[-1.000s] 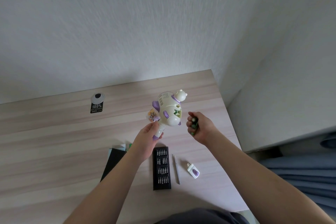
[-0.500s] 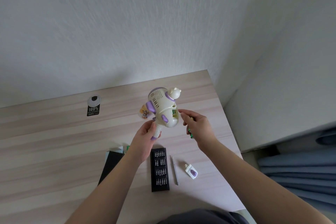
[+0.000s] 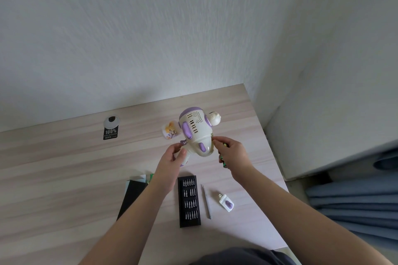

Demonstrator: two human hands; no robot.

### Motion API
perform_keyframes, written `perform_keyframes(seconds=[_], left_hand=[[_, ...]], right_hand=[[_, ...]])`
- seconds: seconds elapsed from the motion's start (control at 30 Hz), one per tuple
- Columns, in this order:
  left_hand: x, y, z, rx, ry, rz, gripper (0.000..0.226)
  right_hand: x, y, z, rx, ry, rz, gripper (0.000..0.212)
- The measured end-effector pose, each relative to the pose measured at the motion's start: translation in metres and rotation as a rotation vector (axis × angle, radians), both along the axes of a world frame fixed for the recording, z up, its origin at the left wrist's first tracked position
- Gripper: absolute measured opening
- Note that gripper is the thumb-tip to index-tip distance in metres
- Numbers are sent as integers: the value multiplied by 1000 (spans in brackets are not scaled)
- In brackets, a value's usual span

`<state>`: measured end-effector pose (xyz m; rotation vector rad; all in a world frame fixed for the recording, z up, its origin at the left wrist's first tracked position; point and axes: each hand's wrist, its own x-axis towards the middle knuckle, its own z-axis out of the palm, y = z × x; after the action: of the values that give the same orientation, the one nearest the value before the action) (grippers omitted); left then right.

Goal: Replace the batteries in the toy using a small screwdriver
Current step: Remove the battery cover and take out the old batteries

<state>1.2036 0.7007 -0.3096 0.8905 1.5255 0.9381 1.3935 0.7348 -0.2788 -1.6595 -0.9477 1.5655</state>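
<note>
I hold the toy (image 3: pixel 197 133), a cream and purple plastic figure, up above the wooden table (image 3: pixel 64 168), with its vented back turned toward me and its small round head pointing to the right. My left hand (image 3: pixel 172 157) is closed around the narrow lower end of the toy, thumb on one side and fingers on the other. My right hand (image 3: pixel 232 153) is at the toy's right flank, with thumb and forefinger pinched together at the edge of its body; lower in the same hand I grip green batteries (image 3: pixel 224 160), whose ends poke out beneath my palm. How many there are I cannot tell. On the table below my hands lies a black bit case (image 3: pixel 189 201) with rows of silver bits, and just to its right a slim grey screwdriver (image 3: pixel 206 202) lies apart from it. Further right rests the white and purple battery cover (image 3: pixel 226 202). A black box (image 3: pixel 131 198) sits left of my left forearm. Behind the toy stands a small cup (image 3: pixel 170 130) with a cartoon print, and far left is a black tag (image 3: pixel 111 133) reading 100%.
</note>
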Motion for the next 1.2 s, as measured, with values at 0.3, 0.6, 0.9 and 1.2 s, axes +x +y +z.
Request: perform_keyframes(seconds=[0.3,0.6,0.9,1.2], left_hand=[[-2,0,4,16,221,-66,19],[0,6,18,148,579,-209,26],[3,6,25,125,609,-185,28],[7,6,26,110,602,-163,29]], right_hand=[[7,-1,-9,-53,41,32,17],[15,-3,-34,-315,255,45,23],[17,0,-43,-245,252,35,24],[21,2,-49,-266,346,-11,29]])
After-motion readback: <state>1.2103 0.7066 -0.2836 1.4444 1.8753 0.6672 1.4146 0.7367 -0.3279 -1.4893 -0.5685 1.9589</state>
